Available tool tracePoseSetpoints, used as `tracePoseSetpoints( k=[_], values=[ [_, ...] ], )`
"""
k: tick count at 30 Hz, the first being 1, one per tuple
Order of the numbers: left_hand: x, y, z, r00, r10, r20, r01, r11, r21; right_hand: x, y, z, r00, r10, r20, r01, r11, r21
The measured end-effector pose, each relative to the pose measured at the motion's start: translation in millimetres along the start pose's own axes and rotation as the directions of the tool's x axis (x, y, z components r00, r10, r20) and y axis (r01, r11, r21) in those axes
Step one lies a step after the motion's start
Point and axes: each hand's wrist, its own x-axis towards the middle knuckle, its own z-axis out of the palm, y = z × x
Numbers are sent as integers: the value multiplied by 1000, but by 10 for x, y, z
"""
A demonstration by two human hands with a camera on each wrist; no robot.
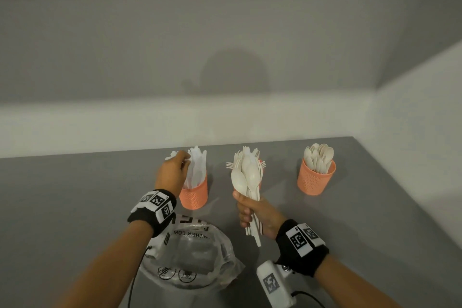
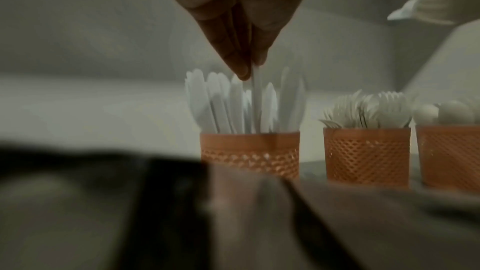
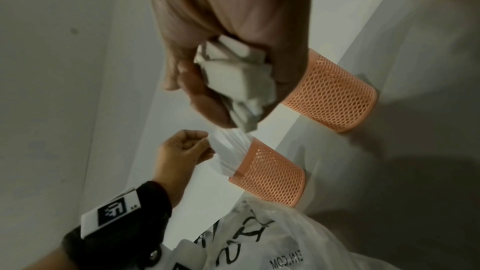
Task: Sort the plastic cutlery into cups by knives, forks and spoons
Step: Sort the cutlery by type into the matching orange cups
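Note:
Three orange mesh cups stand in a row on the grey table (image 1: pixel 75 195). The left cup (image 1: pixel 194 195) holds white knives, and the right cup (image 1: pixel 316 180) holds spoons. The middle cup (image 2: pixel 367 157) holds forks and is mostly hidden in the head view. My left hand (image 1: pixel 183 161) is over the left cup, fingers and thumb pinching one upright knife (image 2: pixel 255 93) that stands among the others. My right hand (image 1: pixel 250 215) grips a bundle of cutlery (image 1: pixel 246 175) upright in front of the middle cup, spoon bowls on top. The bundle's handle ends (image 3: pixel 233 77) stick out below the fist.
A crumpled clear plastic bag (image 1: pixel 192 255) with black print lies at the front, under my left forearm. A white box with a marker (image 1: pixel 275 285) hangs below my right wrist. A pale wall runs behind the cups and along the table's right side.

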Motion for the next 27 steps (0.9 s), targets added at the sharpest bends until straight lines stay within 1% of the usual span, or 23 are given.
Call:
tracePoseSetpoints(
  k=[2, 3, 4, 5, 6, 7, 8, 9, 10, 11, 12, 13, 14, 15, 16, 17, 18, 19, 21, 23, 24, 26, 27],
  values=[
    [-33, -17, 54, 998, -12, 59, 9, 999, 51, -5, -8, 15, 1000, 13, -9, -13, 1000, -17],
    [-46, -13, 62, 998, -1, 59, -4, 996, 85, -6, -11, 16, 1000, 20, -9, -20, 1000, -16],
    [-59, 7, 53, 999, 27, 31, -30, 995, 98, -1, -10, 17, 1000, 24, -8, -24, 1000, -16],
    [-85, 66, 30, 997, 67, -26, -65, 995, 70, 3, -8, 15, 1000, 24, -6, -24, 999, -23],
    [-118, 164, -7, 990, 97, -100, -98, 995, -9, 4, -10, 19, 1000, 25, -1, -25, 999, -33],
    [-153, 284, -49, 982, 94, -165, -116, 985, -128, 5, -15, 26, 1000, 27, 12, -27, 999, -39],
    [-200, 428, -101, 980, 60, -188, -111, 956, -271, 0, -25, 40, 999, 34, 31, -33, 999, -38],
    [-256, 566, -143, 989, 15, -148, -76, 908, -412, -8, -34, 59, 998, 38, 55, -37, 999, -34],
    [-309, 686, -167, 999, -24, -45, -3, 851, -526, -19, -44, 79, 996, 41, 81, -39, 999, -30],
    [-348, 780, -167, 992, -43, 123, 109, 786, -608, -26, -53, 101, 993, 42, 114, -39, 999, -23],
    [-378, 837, -138, 946, -36, 321, 251, 707, -661, -44, -73, 131, 988, 45, 150, -43, 999, -17],
    [-407, 875, -109, 871, -8, 490, 390, 616, -684, -62, -87, 163, 980, 53, 194, -53, 999, -7],
    [-437, 886, -67, 796, 30, 605, 498, 535, -683, -77, -95, 192, 968, 71, 240, -73, 997, 1],
    [-467, 897, -31, 737, 77, 671, 568, 467, -678, -87, -93, 214, 953, 97, 286, -103, 995, 8],
    [-496, 907, 1, 708, 107, 698, 604, 420, -677, -106, -96, 235, 935, 125, 332, -137, 990, 13],
    [-522, 929, 17, 700, 109, 706, 625, 384, -680, -111, -85, 248, 919, 149, 364, -166, 986, 16],
    [-542, 969, 24, 705, 92, 703, 630, 374, -681, -120, -89, 252, 912, 162, 378, -182, 983, 18],
    [-548, 1012, 29, 721, 63, 690, 620, 385, -684, -123, -93, 238, 917, 166, 363, -182, 983, 9],
    [-538, 1111, 29, 780, -20, 626, 578, 409, -706, -122, -109, 218, 952, 159, 261, -152, 987, -48],
    [-502, 1186, 57, 835, -155, 528, 542, 403, -738, -95, -92, 205, 994, 66, 83, -54, 989, -136],
    [-490, 1210, 87, 853, -224, 472, 522, 418, -744, -61, -65, 200, 1000, -11, 2, 11, 982, -191],
    [-491, 1280, 136, 879, -318, 357, 473, 476, -742, -3, -11, 187, 985, -141, -101, 107, 951, -292],
    [-496, 1315, 159, 888, -335, 316, 450, 492, -745, 7, 7, 182, 975, -178, -134, 127, 938, -323]
  ],
)
